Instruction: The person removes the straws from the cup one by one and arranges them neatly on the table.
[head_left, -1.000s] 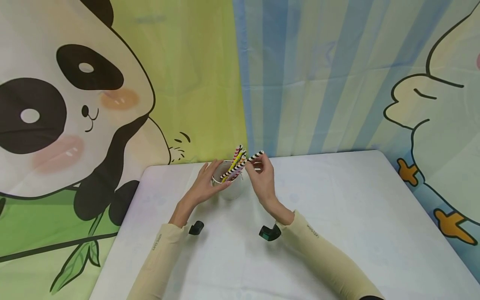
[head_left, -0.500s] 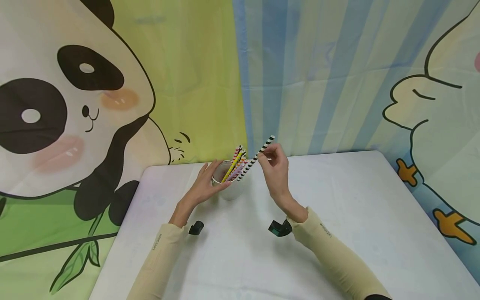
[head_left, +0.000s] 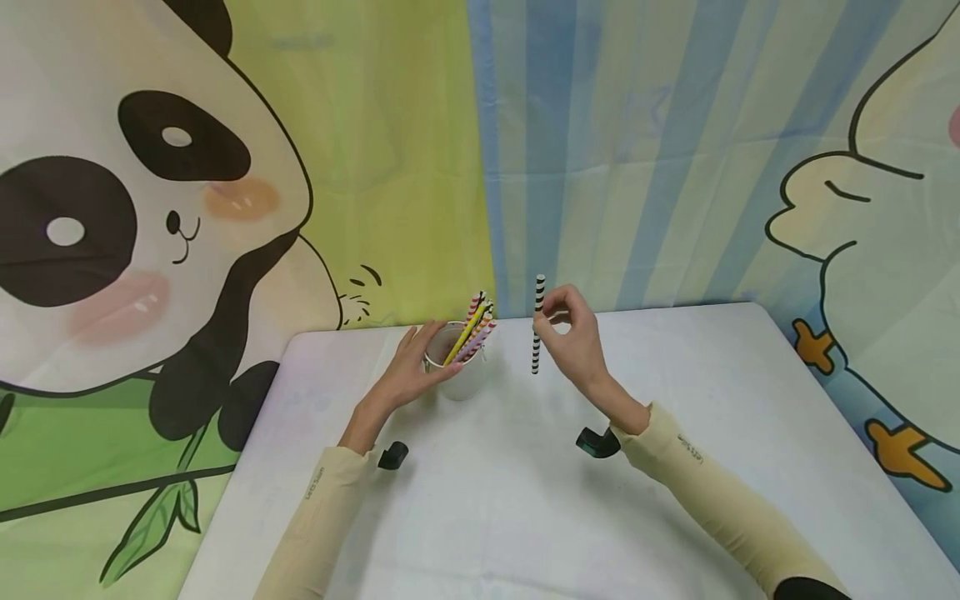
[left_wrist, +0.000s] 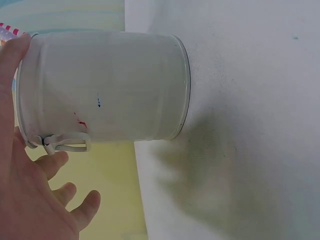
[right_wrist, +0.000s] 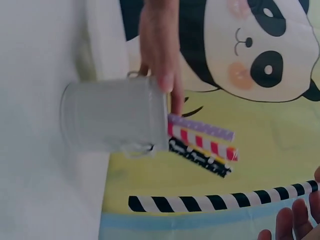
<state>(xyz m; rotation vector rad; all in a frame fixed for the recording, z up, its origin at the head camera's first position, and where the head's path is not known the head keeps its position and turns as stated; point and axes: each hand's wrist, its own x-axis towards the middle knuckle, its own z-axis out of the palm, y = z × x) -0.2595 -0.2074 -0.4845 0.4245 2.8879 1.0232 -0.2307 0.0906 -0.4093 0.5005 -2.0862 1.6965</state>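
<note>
white bucket (head_left: pixel 462 387) — near far edge of worktop (head_left: pixel 480 508), gripped at rim by left hand (head_left: pixel 408 367) | assorted straws (head_left: pixel 474 331) leaning inside | black-and-white straw (head_left: pixel 536 355) — pinched near-upright by right hand (head_left: pixel 577 340), held above worktop, apart from bucket

Small dark lettering (head_left: pixel 313 483) stands on the left sleeve (head_left: pixel 306 533) and right sleeve (head_left: pixel 731 508), 1 print on each, too small to read surely
</note>
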